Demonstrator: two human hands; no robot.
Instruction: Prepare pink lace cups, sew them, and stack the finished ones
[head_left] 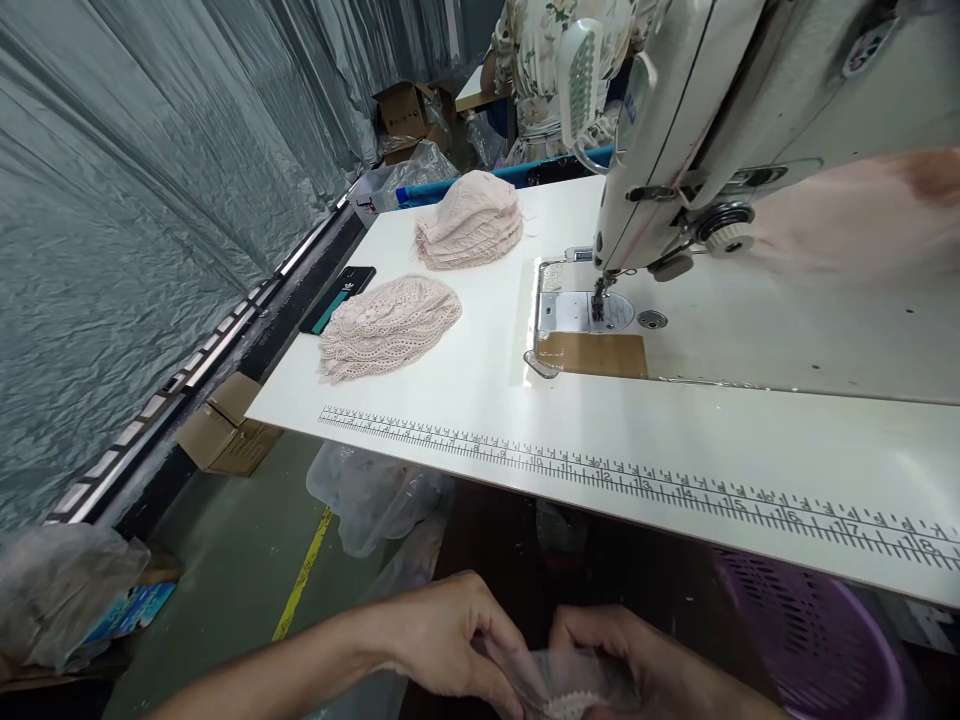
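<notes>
Both hands sit below the table's front edge (600, 500): left hand (450, 640) and right hand (637, 670) pinch a thin translucent piece (570, 685) (lace trim showing) between them. Open tabletop lies ahead, with two lace stacks (390, 325) far left.

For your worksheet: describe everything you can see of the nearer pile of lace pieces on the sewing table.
The nearer lace pile is pale pink openwork fabric, several curved pieces stacked loosely and fanned at the edges. It lies flat on the white table, apart from the second pile; its far corner reaches a dark phone. No hand touches it.
</notes>
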